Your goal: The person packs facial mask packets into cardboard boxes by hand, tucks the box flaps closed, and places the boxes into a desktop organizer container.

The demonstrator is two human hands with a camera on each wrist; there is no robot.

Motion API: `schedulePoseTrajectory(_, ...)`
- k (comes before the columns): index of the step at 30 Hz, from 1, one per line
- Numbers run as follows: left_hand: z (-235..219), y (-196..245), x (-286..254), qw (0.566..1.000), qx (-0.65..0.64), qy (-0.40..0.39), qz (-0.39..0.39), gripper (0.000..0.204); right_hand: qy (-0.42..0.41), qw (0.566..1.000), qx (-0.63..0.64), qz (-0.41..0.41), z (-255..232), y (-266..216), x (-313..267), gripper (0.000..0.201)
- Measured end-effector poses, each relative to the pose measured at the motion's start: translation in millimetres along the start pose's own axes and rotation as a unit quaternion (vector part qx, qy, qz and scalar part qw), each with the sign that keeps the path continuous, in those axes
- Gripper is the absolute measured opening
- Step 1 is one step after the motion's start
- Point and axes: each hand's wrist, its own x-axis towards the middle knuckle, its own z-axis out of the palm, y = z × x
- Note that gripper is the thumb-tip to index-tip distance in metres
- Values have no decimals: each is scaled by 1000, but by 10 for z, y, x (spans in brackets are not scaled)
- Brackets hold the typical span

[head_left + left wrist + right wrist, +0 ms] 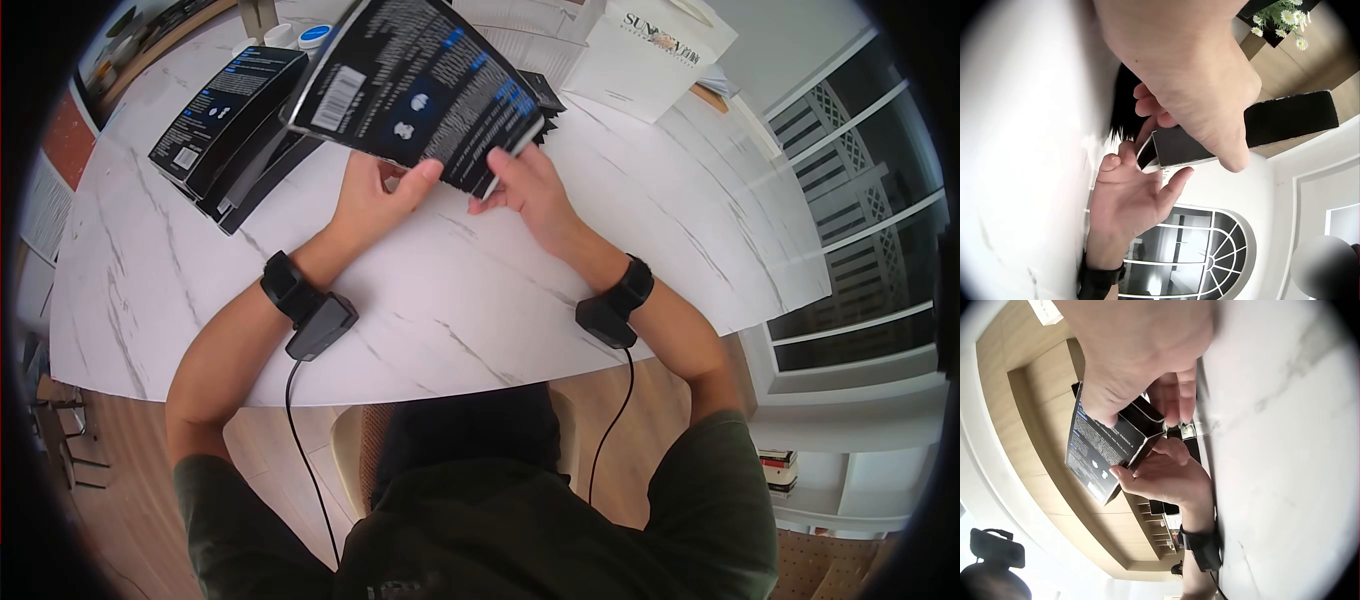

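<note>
A black cardboard box [430, 100] with white and blue print and a barcode is held tilted over the marble-patterned table. My left hand [375, 200] grips it along the near long edge, thumb on the printed face, fingers behind. At the box's right end, my right hand [540, 195] pinches the edge, its thumb on the printed face. This end is open, with a flap [1148, 155] standing out beside my right fingers in the left wrist view. The right wrist view shows the dark opening [1141, 415]; its contents are hidden.
A similar black box [230, 110] lies at the left. Small tubs, one with a blue lid [315, 37], stand behind it. Behind the held box are a clear ribbed container [530, 45] and a black jagged-edged item [548, 98]. A white paper bag [650, 55] stands back right.
</note>
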Motion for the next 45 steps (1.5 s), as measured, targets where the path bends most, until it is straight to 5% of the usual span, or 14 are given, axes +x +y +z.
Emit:
schedulePoseTrajectory(3, 17, -31, 12, 994, -24, -19, 102, 33, -25, 999, -22, 35, 20, -14, -35, 31)
schedulePoseTrajectory(6, -49, -33, -26, 999, -24, -24, 24, 40, 31, 998, -12, 48, -14, 13, 4, 30)
schedulePoseTrajectory(18, 6, -39, -82, 997, -57, -51, 17, 26, 141, 989, -43, 9, -78, -7, 54, 18)
schedulePoseTrajectory(30, 39, 43, -75, 998, -6, -42, 34, 30, 143, 985, -42, -90, -61, 43, 75, 18)
schedulePoseTrajectory(45, -15, -43, -47, 998, -58, 3, 20, 28, 83, 996, 8, -24, -93, 95, 108, 23)
